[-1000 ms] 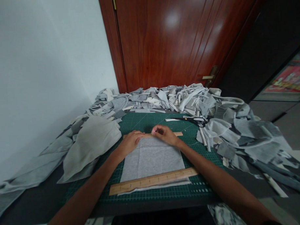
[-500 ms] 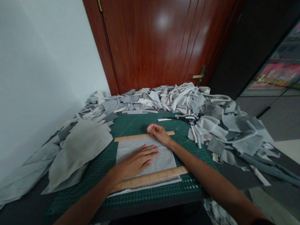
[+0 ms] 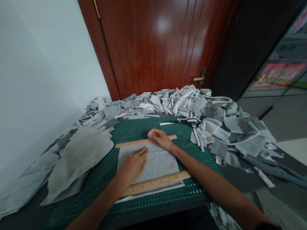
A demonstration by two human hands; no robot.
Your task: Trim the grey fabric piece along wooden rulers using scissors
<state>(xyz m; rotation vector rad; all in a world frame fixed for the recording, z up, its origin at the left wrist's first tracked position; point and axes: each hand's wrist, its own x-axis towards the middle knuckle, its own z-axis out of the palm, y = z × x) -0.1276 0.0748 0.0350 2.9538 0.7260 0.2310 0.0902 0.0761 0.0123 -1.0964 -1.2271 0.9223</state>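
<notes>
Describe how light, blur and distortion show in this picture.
In the head view, glare whitens a spot on the glossy door; in the head view, the door frame leans, perhaps from lens distortion or camera tilt; in the head view, markings on the near ruler and lettering on the red panel are too blurred to read.

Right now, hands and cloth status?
Left hand over gray cloth; right hand at far ruler, grip unclear. Near ruler lies across cloth. Scissors beyond, off the cloth.

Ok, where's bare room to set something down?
Bare cutting mat lies between the far wooden ruler and the fabric scraps, left of the scissors, and also left of the grey cloth. Scraps crowd the table's far and right sides.
</notes>
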